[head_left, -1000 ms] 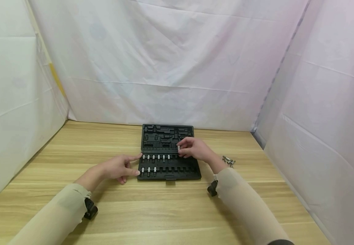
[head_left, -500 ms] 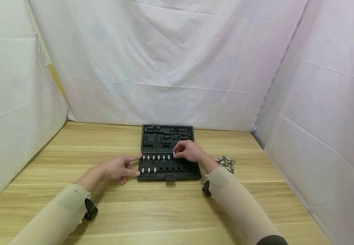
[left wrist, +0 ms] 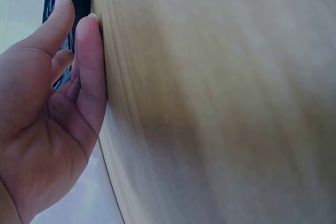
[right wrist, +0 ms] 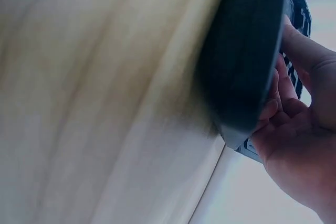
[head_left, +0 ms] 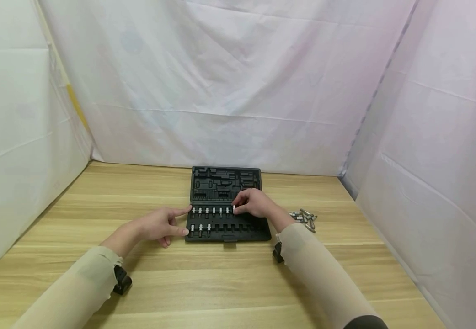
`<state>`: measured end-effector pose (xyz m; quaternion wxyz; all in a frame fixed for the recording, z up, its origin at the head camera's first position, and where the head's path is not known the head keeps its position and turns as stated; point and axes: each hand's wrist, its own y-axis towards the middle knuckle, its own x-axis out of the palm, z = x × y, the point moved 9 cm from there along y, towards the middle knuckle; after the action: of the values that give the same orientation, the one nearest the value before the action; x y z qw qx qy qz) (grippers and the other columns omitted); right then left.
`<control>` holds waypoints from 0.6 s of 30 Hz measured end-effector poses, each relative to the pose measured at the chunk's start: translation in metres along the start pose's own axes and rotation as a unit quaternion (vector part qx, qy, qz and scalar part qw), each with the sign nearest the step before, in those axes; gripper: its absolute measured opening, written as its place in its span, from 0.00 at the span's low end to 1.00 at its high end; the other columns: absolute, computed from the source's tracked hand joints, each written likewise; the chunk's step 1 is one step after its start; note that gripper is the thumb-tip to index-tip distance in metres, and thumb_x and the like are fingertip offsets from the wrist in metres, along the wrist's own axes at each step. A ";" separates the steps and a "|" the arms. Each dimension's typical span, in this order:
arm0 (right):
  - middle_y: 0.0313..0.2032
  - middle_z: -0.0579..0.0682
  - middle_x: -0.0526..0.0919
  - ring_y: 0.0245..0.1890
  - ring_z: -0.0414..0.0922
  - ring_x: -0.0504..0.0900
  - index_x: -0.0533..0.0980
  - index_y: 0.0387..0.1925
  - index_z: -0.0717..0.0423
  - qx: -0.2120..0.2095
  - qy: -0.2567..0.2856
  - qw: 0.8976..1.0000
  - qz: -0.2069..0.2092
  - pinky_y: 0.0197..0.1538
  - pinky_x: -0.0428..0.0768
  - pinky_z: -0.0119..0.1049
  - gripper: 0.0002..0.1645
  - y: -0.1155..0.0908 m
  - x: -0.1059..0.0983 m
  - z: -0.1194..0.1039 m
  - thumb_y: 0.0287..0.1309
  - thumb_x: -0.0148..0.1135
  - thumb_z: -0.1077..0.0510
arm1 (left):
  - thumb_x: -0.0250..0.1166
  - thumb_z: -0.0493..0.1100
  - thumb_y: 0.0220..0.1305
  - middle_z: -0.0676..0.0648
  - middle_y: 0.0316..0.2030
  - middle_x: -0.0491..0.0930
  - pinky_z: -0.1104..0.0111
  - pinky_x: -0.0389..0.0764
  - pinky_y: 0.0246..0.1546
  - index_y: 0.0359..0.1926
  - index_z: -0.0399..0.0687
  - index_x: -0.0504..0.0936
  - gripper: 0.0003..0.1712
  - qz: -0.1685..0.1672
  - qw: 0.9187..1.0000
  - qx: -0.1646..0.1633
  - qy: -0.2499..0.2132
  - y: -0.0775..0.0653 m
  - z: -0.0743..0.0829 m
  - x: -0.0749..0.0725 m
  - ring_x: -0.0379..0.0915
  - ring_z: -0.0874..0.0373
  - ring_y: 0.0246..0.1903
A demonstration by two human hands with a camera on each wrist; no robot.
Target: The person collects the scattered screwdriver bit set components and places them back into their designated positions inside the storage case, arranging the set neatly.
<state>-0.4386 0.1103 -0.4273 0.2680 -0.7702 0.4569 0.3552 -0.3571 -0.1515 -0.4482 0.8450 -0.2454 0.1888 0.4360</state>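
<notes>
A black socket case (head_left: 246, 237) lies unfolded on the table. Bit sockets (head_left: 214, 211) fill part of its back row, and three more (head_left: 200, 230) stand at the left of the front row. My right hand (head_left: 256, 202) pinches a silver bit socket (head_left: 234, 209) over the back row, just right of the last one there; its lower end is hidden. In the right wrist view the case wall (right wrist: 244, 51) covers what the fingertips hold. My left hand (head_left: 160, 225) touches the case's left edge with index finger and thumb, its other fingers loosely bent.
A small pile of loose bit sockets (head_left: 307, 219) lies on the wooden table (head_left: 205, 283) right of the case, partly behind my right wrist. White cloth (head_left: 205, 82) hangs behind and along both sides. Vacant slots (head_left: 232, 227) continue along the front row.
My right hand has moved left and down with the bit socket, from near the hinge to the back row. More of the loose pile shows now. The left hand stays put.
</notes>
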 end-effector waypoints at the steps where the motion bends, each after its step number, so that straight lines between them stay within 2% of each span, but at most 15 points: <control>1: 0.46 0.46 0.90 0.46 0.42 0.86 0.90 0.50 0.47 0.001 0.001 1.000 -0.001 0.55 0.89 0.46 0.10 0.000 0.000 0.000 0.69 0.78 0.52 | 0.76 0.48 0.72 0.44 0.32 0.72 0.61 0.91 0.27 0.88 0.54 0.55 0.54 0.000 1.000 0.000 0.001 0.000 0.000 0.000 0.77 0.55 0.24; 11: 0.49 0.46 0.88 0.50 0.43 0.84 0.91 0.49 0.43 -0.006 -0.010 1.000 -0.014 0.60 0.87 0.49 0.10 0.003 0.002 0.002 0.68 0.79 0.50 | 0.76 0.49 0.71 0.44 0.32 0.72 0.61 0.91 0.27 0.88 0.54 0.56 0.54 0.001 1.000 0.002 0.004 0.001 -0.001 -0.001 0.78 0.54 0.24; 18: 0.50 0.45 0.88 0.49 0.43 0.84 0.90 0.53 0.43 -0.011 -0.010 1.000 -0.007 0.57 0.88 0.46 0.13 0.001 -0.003 0.004 0.70 0.77 0.50 | 0.76 0.49 0.72 0.44 0.31 0.72 0.61 0.91 0.27 0.88 0.53 0.56 0.54 0.001 1.000 0.004 0.005 0.001 0.000 0.000 0.78 0.54 0.24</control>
<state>-0.4421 0.1140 -0.4275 0.2663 -0.7725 0.4451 0.3663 -0.3576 -0.1515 -0.4484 0.8448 -0.2438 0.1955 0.4343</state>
